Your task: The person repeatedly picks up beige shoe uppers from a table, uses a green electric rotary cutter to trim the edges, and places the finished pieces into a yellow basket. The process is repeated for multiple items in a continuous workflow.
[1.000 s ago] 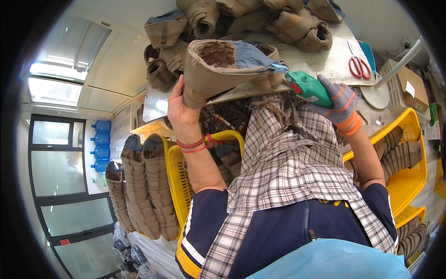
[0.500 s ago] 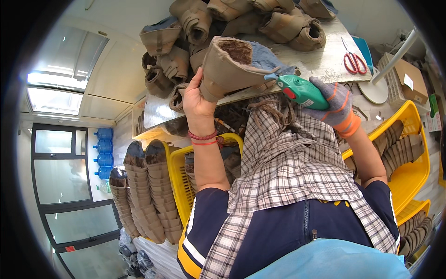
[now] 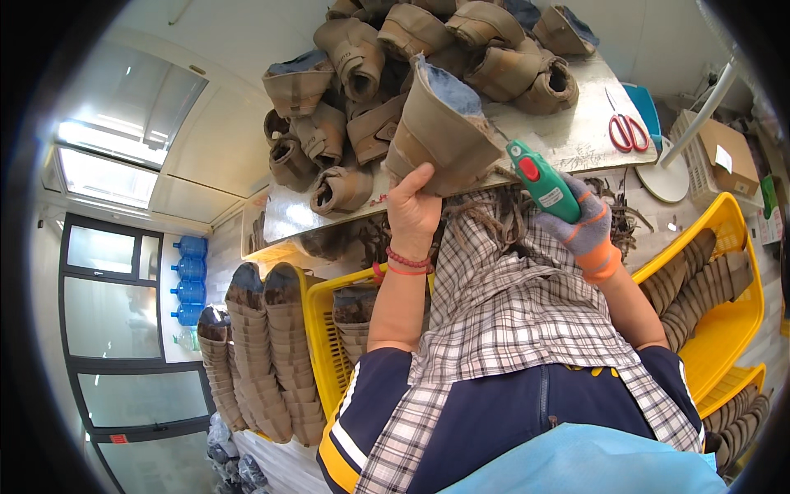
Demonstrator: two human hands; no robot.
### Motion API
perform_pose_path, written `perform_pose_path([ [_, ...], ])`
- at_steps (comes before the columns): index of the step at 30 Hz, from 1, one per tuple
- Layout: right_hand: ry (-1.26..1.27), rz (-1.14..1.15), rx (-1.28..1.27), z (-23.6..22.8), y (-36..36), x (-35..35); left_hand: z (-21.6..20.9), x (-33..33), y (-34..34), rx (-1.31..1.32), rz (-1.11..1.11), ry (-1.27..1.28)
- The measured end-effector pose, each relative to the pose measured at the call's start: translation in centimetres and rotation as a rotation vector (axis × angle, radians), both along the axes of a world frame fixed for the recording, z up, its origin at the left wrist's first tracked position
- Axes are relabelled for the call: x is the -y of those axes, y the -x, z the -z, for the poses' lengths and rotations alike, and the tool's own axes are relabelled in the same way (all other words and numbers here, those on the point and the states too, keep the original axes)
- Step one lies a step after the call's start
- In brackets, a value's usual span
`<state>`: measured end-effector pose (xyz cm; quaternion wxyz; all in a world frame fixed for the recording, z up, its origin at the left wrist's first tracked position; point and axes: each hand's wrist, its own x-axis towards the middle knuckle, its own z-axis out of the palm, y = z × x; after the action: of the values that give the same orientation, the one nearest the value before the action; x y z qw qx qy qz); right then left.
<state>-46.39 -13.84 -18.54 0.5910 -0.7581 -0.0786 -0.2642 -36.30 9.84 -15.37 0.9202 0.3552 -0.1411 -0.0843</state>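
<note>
My bare left hand is closed on the lower edge of a tan shoe upper, holding it up over the table's near edge. Blue-grey lining shows inside its raised opening. In a grey glove with orange trim, my right hand grips a green hand-held electric cutter with a red button. Its thin tip points up and left, close to the upper's right edge but seemingly apart from it. Behind the held piece, a heap of similar shoe uppers covers the back and left of the table.
Red-handled scissors lie at the table's right end, near a white stand. Yellow baskets with stacked uppers stand to the right; another yellow basket is at left beside tall stacks of uppers. Brown scraps hang below the table edge.
The upper has moved right and been turned, so its blue-grey lining now shows where brown fuzzy lining did. My right hand has drawn the cutter slightly down, away from the fabric.
</note>
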Motion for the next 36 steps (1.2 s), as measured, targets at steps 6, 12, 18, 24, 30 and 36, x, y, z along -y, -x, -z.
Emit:
perform_pose_path([
  [6, -0.002, 0.031, -0.148, -0.2, 0.0, 0.4, 2.4, -0.6, 0.2, 0.458, -0.321, -0.524],
  [12, -0.113, -0.051, -0.256, -1.6, 0.2, 0.0, 1.9, 0.8, 1.0, 0.551, -0.321, -0.551],
  [18, -0.131, -0.03, -0.266, -2.0, 0.4, -0.1, 2.3, 1.8, 1.0, 0.675, -0.372, -0.633],
  [24, -0.225, -0.008, -0.322, -2.0, -0.2, 0.5, 4.1, 2.0, 0.8, 0.734, -0.277, -0.774],
  [30, -0.227, 0.007, -0.291, -2.9, -0.3, 0.7, 6.2, 1.7, 0.7, 0.788, -0.33, -0.918],
  [36, -0.241, -0.024, -0.338, -3.3, 0.0, 0.8, 5.8, 1.2, 0.8, 1.012, -0.425, -1.032],
])
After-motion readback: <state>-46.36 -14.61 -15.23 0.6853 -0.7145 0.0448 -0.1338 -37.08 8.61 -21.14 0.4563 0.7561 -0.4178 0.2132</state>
